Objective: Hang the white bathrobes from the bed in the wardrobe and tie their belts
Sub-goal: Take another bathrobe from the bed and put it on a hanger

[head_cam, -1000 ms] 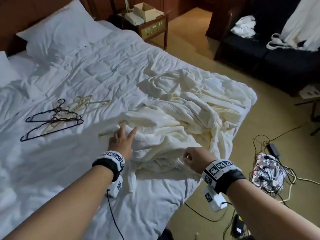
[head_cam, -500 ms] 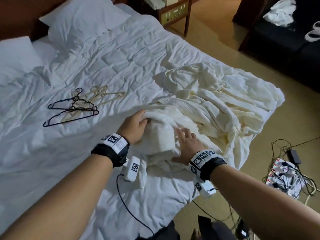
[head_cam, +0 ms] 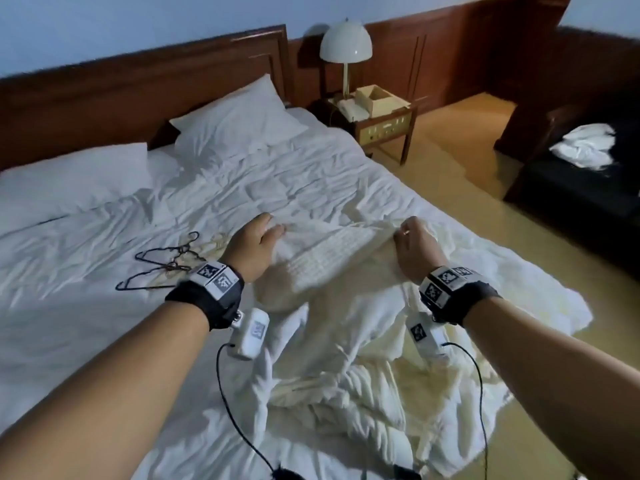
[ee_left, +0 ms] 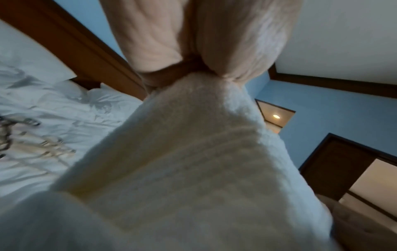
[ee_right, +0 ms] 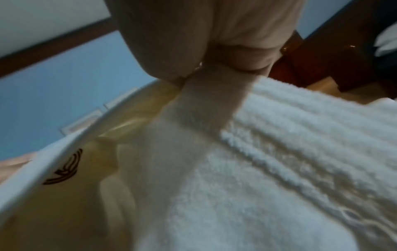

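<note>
- the bathrobe (head_cam: 332,258) between the two hands is cream-white, with ribbed stripes in its weave.
- the bed (head_cam: 86,306) sheet under it is plain white.
- the hangers (head_cam: 162,265) left of the left hand (head_cam: 254,245) are black and pale cream.
- the headboard (head_cam: 138,84) beyond the hands is dark reddish brown.
- the wall (head_cam: 138,22) is pale blue.
- both wristbands (head_cam: 207,292) are black with black-and-white square markers.

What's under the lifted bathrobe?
Under the bathrobe held by both hands: more cream robe fabric heaped on the bed. Whatever lies beneath that heap is covered.
</note>
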A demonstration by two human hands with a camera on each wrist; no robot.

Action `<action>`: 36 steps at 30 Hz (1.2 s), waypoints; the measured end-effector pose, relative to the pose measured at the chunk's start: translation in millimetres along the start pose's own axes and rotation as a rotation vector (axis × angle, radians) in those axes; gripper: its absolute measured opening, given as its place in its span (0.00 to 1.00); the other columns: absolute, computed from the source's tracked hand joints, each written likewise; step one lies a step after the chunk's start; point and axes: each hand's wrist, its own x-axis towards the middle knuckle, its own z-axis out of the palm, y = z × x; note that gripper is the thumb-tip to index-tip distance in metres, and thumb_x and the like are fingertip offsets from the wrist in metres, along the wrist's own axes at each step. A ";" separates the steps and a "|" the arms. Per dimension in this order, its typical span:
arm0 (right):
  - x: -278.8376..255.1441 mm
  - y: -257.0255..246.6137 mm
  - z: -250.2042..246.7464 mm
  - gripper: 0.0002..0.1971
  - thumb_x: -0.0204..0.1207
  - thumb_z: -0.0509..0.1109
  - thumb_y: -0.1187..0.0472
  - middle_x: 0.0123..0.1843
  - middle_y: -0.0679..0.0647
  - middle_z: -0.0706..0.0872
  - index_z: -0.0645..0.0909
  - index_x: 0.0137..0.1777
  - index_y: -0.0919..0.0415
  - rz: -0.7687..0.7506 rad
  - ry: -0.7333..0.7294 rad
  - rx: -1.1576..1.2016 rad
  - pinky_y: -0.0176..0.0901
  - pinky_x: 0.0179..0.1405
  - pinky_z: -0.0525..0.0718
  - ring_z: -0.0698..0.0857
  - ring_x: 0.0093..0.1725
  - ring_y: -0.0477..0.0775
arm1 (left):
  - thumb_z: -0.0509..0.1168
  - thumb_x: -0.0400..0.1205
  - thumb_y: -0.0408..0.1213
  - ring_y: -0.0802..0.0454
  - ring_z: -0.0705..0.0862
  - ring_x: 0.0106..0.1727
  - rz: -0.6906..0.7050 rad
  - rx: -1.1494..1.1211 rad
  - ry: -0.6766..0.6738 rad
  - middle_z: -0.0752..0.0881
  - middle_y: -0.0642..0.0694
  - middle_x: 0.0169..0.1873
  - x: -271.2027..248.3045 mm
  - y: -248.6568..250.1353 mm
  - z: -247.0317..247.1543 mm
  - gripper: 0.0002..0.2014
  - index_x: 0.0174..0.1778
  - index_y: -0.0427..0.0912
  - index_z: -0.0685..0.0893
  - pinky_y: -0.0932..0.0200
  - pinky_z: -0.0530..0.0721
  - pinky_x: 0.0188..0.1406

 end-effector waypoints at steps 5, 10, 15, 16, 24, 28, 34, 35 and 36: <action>90.5 -34.5 -128.4 0.13 0.86 0.58 0.56 0.43 0.61 0.79 0.73 0.59 0.66 -0.144 0.193 0.115 0.46 0.39 0.67 0.75 0.40 0.60 | 0.56 0.86 0.53 0.38 0.80 0.68 0.115 0.018 0.180 0.82 0.35 0.67 73.2 110.6 -19.2 0.26 0.70 0.34 0.76 0.50 0.77 0.67; 148.3 -61.4 -264.3 0.15 0.85 0.59 0.52 0.48 0.60 0.83 0.74 0.61 0.63 -0.309 0.461 0.122 0.42 0.41 0.69 0.80 0.47 0.60 | 0.56 0.86 0.54 0.40 0.84 0.60 0.315 0.084 0.339 0.86 0.39 0.60 109.8 241.6 -37.9 0.22 0.66 0.41 0.81 0.59 0.74 0.50; 149.3 -8.8 -294.6 0.15 0.81 0.63 0.47 0.49 0.58 0.83 0.76 0.58 0.59 -0.262 0.393 0.057 0.44 0.43 0.72 0.79 0.46 0.60 | 0.58 0.88 0.49 0.44 0.84 0.51 0.415 0.062 0.200 0.85 0.48 0.47 117.2 265.8 17.8 0.12 0.52 0.45 0.81 0.59 0.72 0.43; 145.3 14.5 -283.8 0.15 0.81 0.63 0.47 0.47 0.56 0.82 0.77 0.57 0.58 -0.238 0.322 0.028 0.43 0.43 0.71 0.78 0.45 0.57 | 0.59 0.88 0.48 0.44 0.84 0.51 0.394 0.066 0.150 0.85 0.48 0.47 118.5 254.6 38.6 0.11 0.50 0.45 0.80 0.57 0.74 0.45; 77.3 182.1 -160.0 0.09 0.73 0.69 0.44 0.36 0.50 0.85 0.81 0.37 0.46 -0.036 -0.284 -0.148 0.43 0.38 0.75 0.85 0.42 0.59 | 0.75 0.77 0.40 0.40 0.75 0.73 -0.024 0.230 -0.502 0.72 0.37 0.74 55.8 94.4 219.7 0.44 0.83 0.46 0.54 0.53 0.74 0.69; 65.3 219.6 -135.9 0.13 0.77 0.69 0.40 0.36 0.49 0.85 0.81 0.35 0.45 0.009 -0.326 -0.130 0.46 0.38 0.75 0.82 0.40 0.56 | 0.78 0.72 0.48 0.39 0.68 0.78 -0.118 0.584 -0.643 0.63 0.43 0.82 12.7 29.0 268.1 0.55 0.85 0.49 0.45 0.43 0.71 0.74; 65.4 237.8 -137.0 0.21 0.78 0.66 0.38 0.29 0.49 0.84 0.81 0.30 0.51 0.094 -0.430 -0.103 0.42 0.30 0.73 0.81 0.31 0.50 | 0.70 0.76 0.52 0.37 0.68 0.74 -0.050 0.685 -0.229 0.60 0.41 0.80 36.2 22.0 284.1 0.48 0.84 0.51 0.45 0.42 0.72 0.70; 62.2 237.1 -136.5 0.22 0.78 0.65 0.38 0.28 0.48 0.83 0.81 0.30 0.51 0.089 -0.459 -0.097 0.42 0.29 0.74 0.81 0.30 0.48 | 0.70 0.76 0.53 0.36 0.65 0.77 -0.038 0.641 -0.215 0.57 0.41 0.82 46.5 27.5 284.1 0.48 0.85 0.51 0.45 0.40 0.70 0.72; 58.5 235.4 -135.9 0.22 0.79 0.65 0.38 0.27 0.47 0.83 0.81 0.29 0.52 0.079 -0.473 -0.081 0.41 0.28 0.74 0.80 0.28 0.46 | 0.70 0.76 0.53 0.35 0.62 0.79 -0.014 0.618 -0.228 0.54 0.42 0.84 56.4 33.3 285.3 0.49 0.85 0.52 0.44 0.38 0.67 0.74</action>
